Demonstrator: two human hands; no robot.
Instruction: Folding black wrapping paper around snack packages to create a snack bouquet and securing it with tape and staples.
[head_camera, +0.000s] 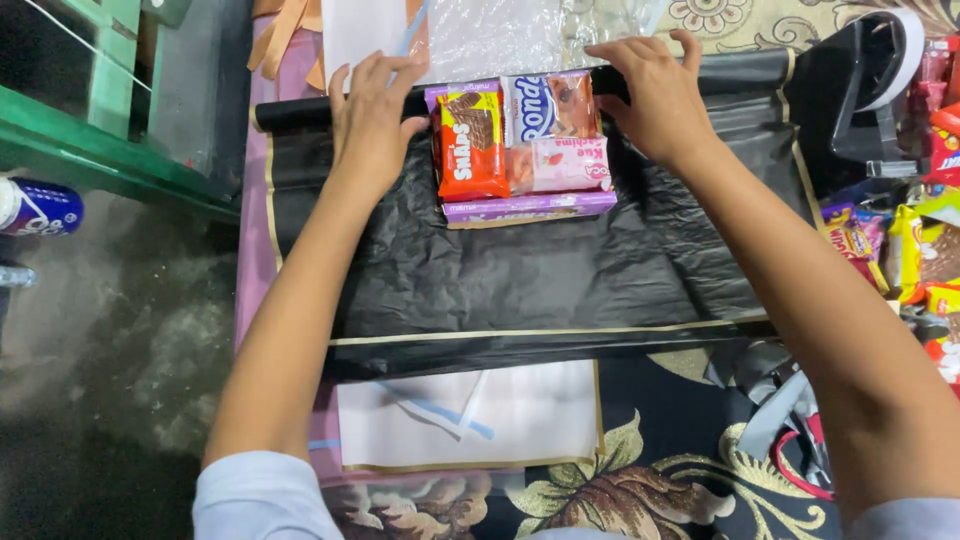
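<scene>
left hand (372, 110) and right hand (655, 90) each pinch the rolled edge of the black wrapping sheet (520, 280); snack packets (520, 150) sit between the grips. roll evenly, keeping tension equal.

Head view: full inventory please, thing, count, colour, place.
black wrapping sheet: 1, black with gold edge, centre, far edge rolled
snack packs: about 5, orange, purple, pink, white, stacked against the roll
white sheet: 1, white with blue lines, near edge
tape dispenser: 1, black, upper right
loose snacks: several, mixed colours, right edge
can: 1, blue, far left
left hand: on the roll, left of packs
right hand: on the roll, right of packs
</scene>
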